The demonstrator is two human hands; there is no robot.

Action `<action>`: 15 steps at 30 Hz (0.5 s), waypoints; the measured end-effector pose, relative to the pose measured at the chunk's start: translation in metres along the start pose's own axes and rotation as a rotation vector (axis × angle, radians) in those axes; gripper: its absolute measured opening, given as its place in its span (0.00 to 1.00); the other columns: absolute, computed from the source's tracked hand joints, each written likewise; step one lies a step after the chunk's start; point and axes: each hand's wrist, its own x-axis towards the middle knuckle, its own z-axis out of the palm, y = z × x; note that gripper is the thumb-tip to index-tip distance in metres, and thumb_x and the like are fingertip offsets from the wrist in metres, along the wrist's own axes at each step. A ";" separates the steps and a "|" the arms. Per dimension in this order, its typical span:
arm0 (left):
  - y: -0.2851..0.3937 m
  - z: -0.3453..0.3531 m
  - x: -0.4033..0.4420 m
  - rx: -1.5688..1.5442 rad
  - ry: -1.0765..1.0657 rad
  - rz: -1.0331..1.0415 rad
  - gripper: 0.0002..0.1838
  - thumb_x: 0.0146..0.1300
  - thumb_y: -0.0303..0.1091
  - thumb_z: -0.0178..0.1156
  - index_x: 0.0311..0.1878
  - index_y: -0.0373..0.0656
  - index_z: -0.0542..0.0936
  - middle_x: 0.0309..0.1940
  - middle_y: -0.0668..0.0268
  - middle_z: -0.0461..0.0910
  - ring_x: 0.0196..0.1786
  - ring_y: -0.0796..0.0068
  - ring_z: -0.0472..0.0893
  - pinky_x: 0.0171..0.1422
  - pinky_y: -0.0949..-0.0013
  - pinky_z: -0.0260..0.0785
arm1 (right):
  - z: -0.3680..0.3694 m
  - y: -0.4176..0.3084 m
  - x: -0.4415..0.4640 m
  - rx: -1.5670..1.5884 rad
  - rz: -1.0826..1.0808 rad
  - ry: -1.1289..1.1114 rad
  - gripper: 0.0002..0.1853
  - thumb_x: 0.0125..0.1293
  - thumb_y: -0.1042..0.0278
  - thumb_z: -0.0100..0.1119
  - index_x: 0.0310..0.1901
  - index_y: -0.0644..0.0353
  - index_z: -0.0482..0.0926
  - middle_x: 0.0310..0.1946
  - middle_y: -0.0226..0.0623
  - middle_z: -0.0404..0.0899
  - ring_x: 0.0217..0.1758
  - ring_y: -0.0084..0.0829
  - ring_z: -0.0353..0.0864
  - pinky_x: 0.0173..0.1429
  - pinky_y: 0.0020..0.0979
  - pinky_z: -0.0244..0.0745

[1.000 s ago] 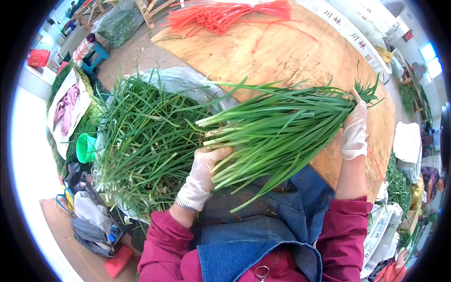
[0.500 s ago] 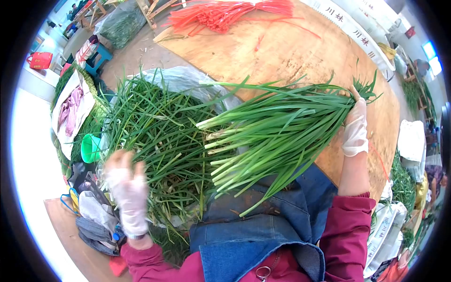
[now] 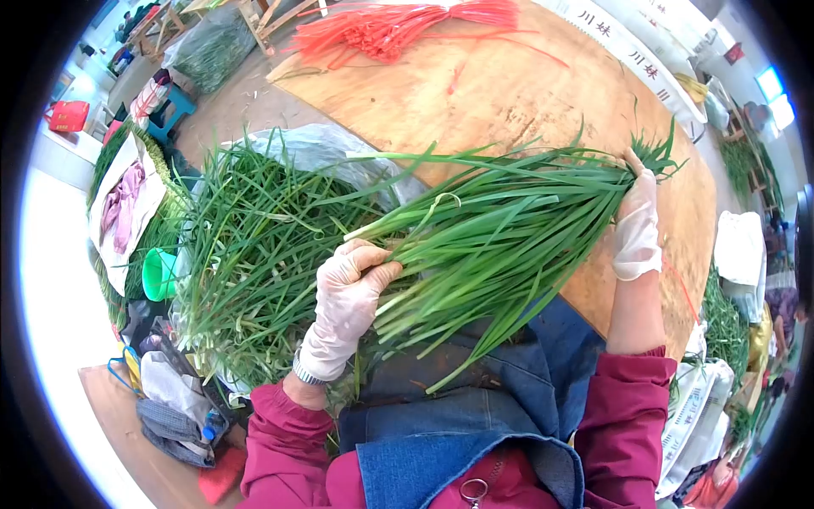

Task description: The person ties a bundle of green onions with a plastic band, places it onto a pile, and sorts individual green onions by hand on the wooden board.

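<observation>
A fanned bunch of garlic chives [image 3: 509, 220] stretches over my lap and the board's edge, pale stem ends to the left. My right hand [image 3: 638, 220], in a thin whitish glove, is closed round the leafy end. At the stem ends, my left hand [image 3: 352, 280], gloved too and with a band at the wrist, pinches with thumb and fingers on stems at the bunch's left edge. Just what lies between those fingertips is partly hidden. Behind and left of that hand is a big heap of loose garlic chives [image 3: 254, 246] on clear plastic sheeting [image 3: 322, 146].
A wooden board [image 3: 509, 85] carries a bundle of red plastic ties [image 3: 381, 32] at its far edge. White printed boxes [image 3: 627, 47] stand beyond it. At the left are a green cup [image 3: 158, 274] and bags [image 3: 174, 386]; more greens [image 3: 725, 322] lie at the right.
My left hand has come right from over the loose heap to the stem ends and closed there. My right hand keeps its hold on the bunch. The view has shifted slightly.
</observation>
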 end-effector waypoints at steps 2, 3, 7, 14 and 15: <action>-0.003 0.002 0.001 0.018 0.013 0.003 0.07 0.48 0.19 0.64 0.33 0.35 0.80 0.27 0.65 0.77 0.31 0.75 0.74 0.37 0.73 0.67 | 0.002 -0.002 -0.003 -0.012 -0.012 0.000 0.12 0.64 0.61 0.51 0.25 0.57 0.71 0.22 0.35 0.75 0.24 0.34 0.75 0.31 0.34 0.72; -0.002 0.005 0.000 -0.107 0.069 -0.111 0.06 0.50 0.20 0.64 0.33 0.34 0.79 0.27 0.65 0.77 0.30 0.77 0.74 0.36 0.74 0.66 | 0.001 -0.003 -0.005 0.008 -0.007 -0.054 0.12 0.64 0.61 0.51 0.26 0.58 0.71 0.22 0.34 0.75 0.24 0.34 0.75 0.31 0.34 0.73; 0.007 0.013 -0.003 -0.338 0.169 -0.391 0.05 0.55 0.25 0.62 0.34 0.34 0.79 0.26 0.68 0.78 0.25 0.82 0.71 0.32 0.79 0.64 | 0.007 -0.005 -0.012 -0.056 -0.088 -0.003 0.11 0.64 0.62 0.50 0.28 0.59 0.71 0.20 0.33 0.73 0.22 0.33 0.73 0.30 0.33 0.72; 0.006 0.005 0.004 -0.002 0.008 -0.264 0.07 0.54 0.26 0.60 0.34 0.33 0.79 0.22 0.67 0.77 0.25 0.80 0.73 0.31 0.75 0.65 | 0.008 -0.012 -0.012 0.002 -0.095 -0.091 0.10 0.64 0.64 0.52 0.30 0.61 0.70 0.18 0.29 0.70 0.21 0.31 0.71 0.29 0.32 0.71; 0.005 0.001 0.005 0.172 -0.079 -0.078 0.07 0.53 0.27 0.60 0.33 0.32 0.78 0.22 0.65 0.77 0.26 0.79 0.74 0.32 0.74 0.66 | 0.007 -0.014 -0.012 0.010 -0.102 -0.125 0.09 0.64 0.65 0.52 0.30 0.61 0.71 0.18 0.29 0.69 0.21 0.31 0.71 0.29 0.32 0.71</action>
